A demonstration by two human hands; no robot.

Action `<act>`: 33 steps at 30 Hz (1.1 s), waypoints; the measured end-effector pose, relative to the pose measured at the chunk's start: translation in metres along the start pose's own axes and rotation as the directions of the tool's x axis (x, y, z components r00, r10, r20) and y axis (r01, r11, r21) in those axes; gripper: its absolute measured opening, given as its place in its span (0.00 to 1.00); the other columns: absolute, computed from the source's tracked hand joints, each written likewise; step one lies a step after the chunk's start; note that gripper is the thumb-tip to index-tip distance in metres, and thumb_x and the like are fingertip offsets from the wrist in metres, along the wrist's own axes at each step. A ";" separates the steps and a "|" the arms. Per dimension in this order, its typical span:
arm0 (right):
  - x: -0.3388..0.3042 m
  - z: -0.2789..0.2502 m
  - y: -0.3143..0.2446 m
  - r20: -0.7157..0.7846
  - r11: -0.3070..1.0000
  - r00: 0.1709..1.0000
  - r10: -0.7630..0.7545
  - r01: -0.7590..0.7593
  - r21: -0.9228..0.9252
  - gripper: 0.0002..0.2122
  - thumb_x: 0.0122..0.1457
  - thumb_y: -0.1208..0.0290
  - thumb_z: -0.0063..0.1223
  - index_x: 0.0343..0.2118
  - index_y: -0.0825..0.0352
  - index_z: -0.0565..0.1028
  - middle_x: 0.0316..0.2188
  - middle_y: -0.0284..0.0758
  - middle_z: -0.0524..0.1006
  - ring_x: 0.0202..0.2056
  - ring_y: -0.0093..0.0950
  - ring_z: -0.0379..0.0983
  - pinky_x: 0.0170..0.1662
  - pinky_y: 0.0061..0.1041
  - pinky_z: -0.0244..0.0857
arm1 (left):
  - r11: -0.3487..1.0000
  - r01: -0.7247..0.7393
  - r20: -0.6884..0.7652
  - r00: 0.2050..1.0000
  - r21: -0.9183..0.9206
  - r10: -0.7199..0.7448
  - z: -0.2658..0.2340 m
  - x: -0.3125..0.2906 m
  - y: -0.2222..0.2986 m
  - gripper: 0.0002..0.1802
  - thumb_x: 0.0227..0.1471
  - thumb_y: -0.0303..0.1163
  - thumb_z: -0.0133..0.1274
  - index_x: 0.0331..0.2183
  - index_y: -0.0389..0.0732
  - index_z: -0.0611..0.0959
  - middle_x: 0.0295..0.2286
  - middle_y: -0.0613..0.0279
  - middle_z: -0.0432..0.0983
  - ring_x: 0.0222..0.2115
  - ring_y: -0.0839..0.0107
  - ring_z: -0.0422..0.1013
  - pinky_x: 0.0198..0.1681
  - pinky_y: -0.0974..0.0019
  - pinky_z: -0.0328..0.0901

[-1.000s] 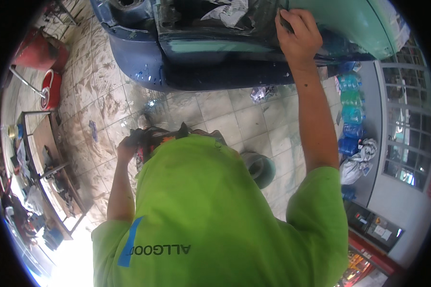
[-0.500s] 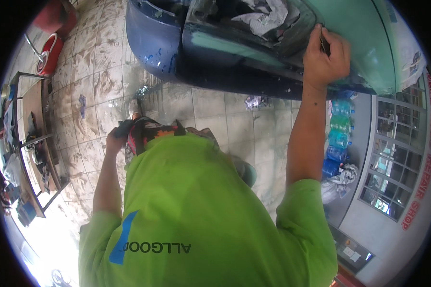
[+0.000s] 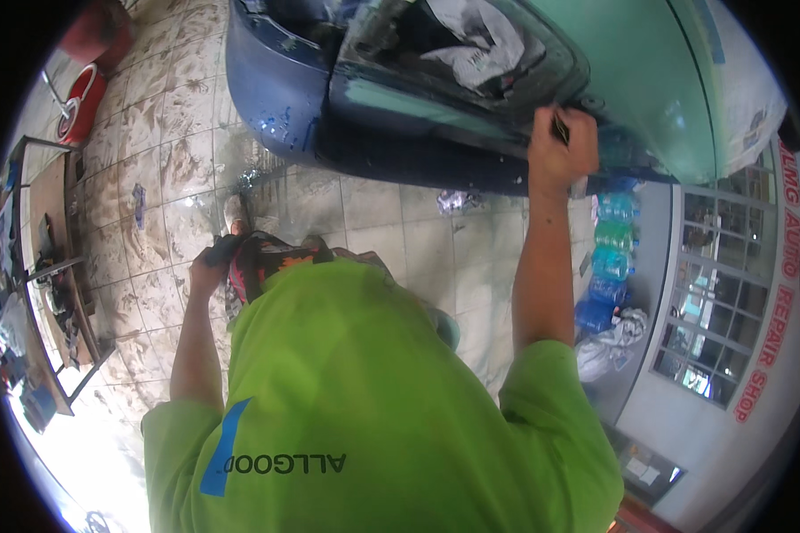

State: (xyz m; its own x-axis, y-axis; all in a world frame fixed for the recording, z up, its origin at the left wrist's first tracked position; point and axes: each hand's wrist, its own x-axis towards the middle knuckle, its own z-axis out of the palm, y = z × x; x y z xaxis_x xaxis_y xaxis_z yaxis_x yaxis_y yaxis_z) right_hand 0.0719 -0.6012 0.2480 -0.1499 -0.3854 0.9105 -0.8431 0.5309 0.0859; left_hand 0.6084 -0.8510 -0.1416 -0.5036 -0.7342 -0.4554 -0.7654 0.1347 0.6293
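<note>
My right hand (image 3: 571, 155) is closed round a thin dark piece (image 3: 560, 129), perhaps folded sandpaper. It is against the lower rim of an opening in a dark blue car bumper (image 3: 280, 84) with green patches. To its upper right curves the green body panel (image 3: 631, 62). Crumpled paper (image 3: 484, 49) fills part of the opening. My left hand (image 3: 206, 271) is low on the left by my knee, its fingers round a dark thing (image 3: 226, 248) whose kind I cannot make out. A patterned cloth (image 3: 271, 253) lies beside it, over my lap.
Wet, dirt-smeared tiles (image 3: 178, 151) make up the floor. A metal-framed shelf (image 3: 62, 266) with clutter stands at left, a red bucket (image 3: 82, 105) behind it. Large plastic bottles (image 3: 612, 235) and a plastic bag (image 3: 615, 346) line the right wall. A crumpled wrapper (image 3: 458, 201) lies below the bumper.
My right hand has moved down and a little left along the bumper, from the upper corner of the opening to its lower rim. The left hand stays by the knee.
</note>
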 end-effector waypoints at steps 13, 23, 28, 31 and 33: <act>0.005 -0.001 -0.009 -0.064 0.993 0.993 -0.095 0.099 0.068 0.07 0.50 0.78 0.71 0.25 0.67 0.79 0.27 0.36 0.80 0.26 0.33 0.77 0.33 0.30 0.73 | 1.000 -0.011 -0.053 0.999 -0.003 0.011 0.000 -0.010 0.012 0.17 0.45 0.36 0.63 0.40 0.42 0.86 0.32 0.49 0.84 0.35 0.55 0.81 0.40 0.56 0.72; -0.036 0.009 -0.003 -0.051 0.998 0.998 -0.030 0.033 0.059 0.07 0.50 0.79 0.71 0.26 0.66 0.79 0.27 0.36 0.79 0.28 0.32 0.77 0.31 0.29 0.72 | 0.998 -0.050 0.024 0.998 0.028 0.050 -0.001 -0.004 0.028 0.18 0.44 0.35 0.64 0.40 0.42 0.85 0.33 0.48 0.84 0.36 0.55 0.81 0.40 0.56 0.72; -0.043 0.012 0.009 -0.088 0.997 0.994 0.070 -0.067 0.030 0.07 0.50 0.79 0.71 0.26 0.66 0.80 0.27 0.36 0.79 0.28 0.32 0.76 0.31 0.27 0.72 | 0.993 0.080 0.044 0.995 0.086 -0.084 -0.013 -0.017 0.027 0.20 0.46 0.41 0.65 0.42 0.43 0.85 0.34 0.49 0.84 0.36 0.56 0.81 0.40 0.56 0.72; -0.063 0.020 0.016 -0.038 0.998 0.999 -0.022 0.020 -0.052 0.07 0.50 0.79 0.70 0.27 0.67 0.80 0.29 0.37 0.79 0.29 0.32 0.77 0.32 0.29 0.72 | 0.996 0.066 0.026 0.997 0.066 -0.068 -0.019 -0.026 0.026 0.19 0.50 0.42 0.63 0.41 0.41 0.85 0.31 0.51 0.85 0.34 0.61 0.81 0.39 0.58 0.72; -0.087 0.028 0.014 -0.033 0.997 0.998 0.062 -0.064 -0.048 0.06 0.51 0.79 0.70 0.27 0.68 0.80 0.29 0.37 0.79 0.29 0.33 0.77 0.32 0.30 0.72 | 0.993 0.090 0.060 0.994 0.070 -0.094 -0.023 -0.031 0.023 0.19 0.51 0.43 0.62 0.40 0.40 0.85 0.30 0.51 0.84 0.32 0.62 0.81 0.38 0.57 0.72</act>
State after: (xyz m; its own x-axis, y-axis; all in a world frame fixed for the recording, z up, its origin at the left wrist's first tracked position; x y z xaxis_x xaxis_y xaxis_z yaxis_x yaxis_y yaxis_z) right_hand 0.0584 -0.5812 0.1583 -0.1850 -0.3267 0.9268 -0.8059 0.5902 0.0472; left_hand 0.6156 -0.8405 -0.0982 -0.4524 -0.7022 -0.5498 -0.8337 0.1140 0.5403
